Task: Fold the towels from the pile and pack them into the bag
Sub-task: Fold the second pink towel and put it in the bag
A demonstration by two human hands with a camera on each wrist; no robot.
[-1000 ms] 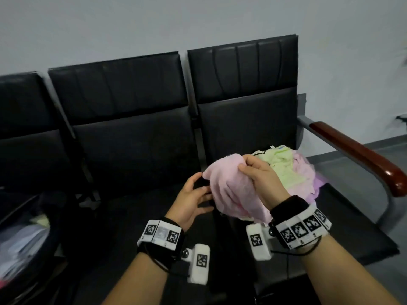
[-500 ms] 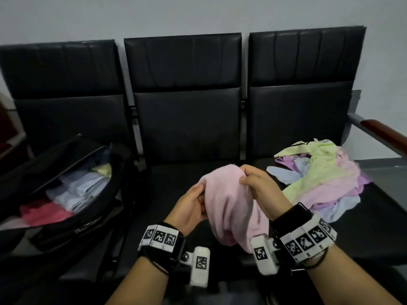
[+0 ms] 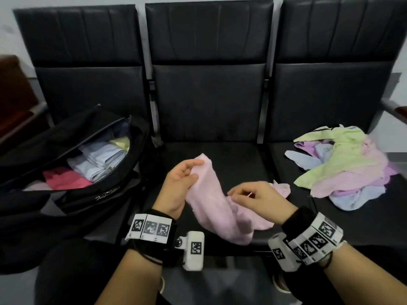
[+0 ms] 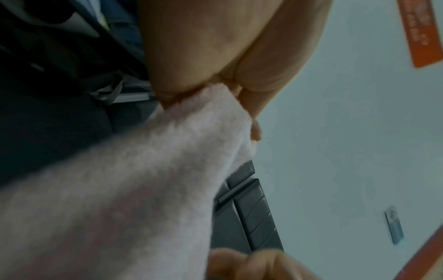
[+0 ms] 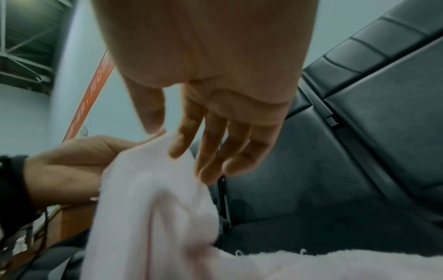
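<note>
Pink towel [image 3: 211, 208] sagged over the middle seat [image 3: 233, 155], one corner pinched by the left hand [image 3: 180, 183]; whether the right hand [image 3: 257, 197] clamped its edge was unclear. A slack hold there could skew the fold.

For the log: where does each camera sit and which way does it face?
Head: on the head, facing forward and down at the seats, bag and pile; left hand and right hand show.
Left wrist: under the left wrist, facing along the palm toward the wall; the thumb pinches the pink towel.
Right wrist: under the right wrist, facing along the fingers at the seats; the left hand shows too.
Shared: all three show the pink towel.
</note>
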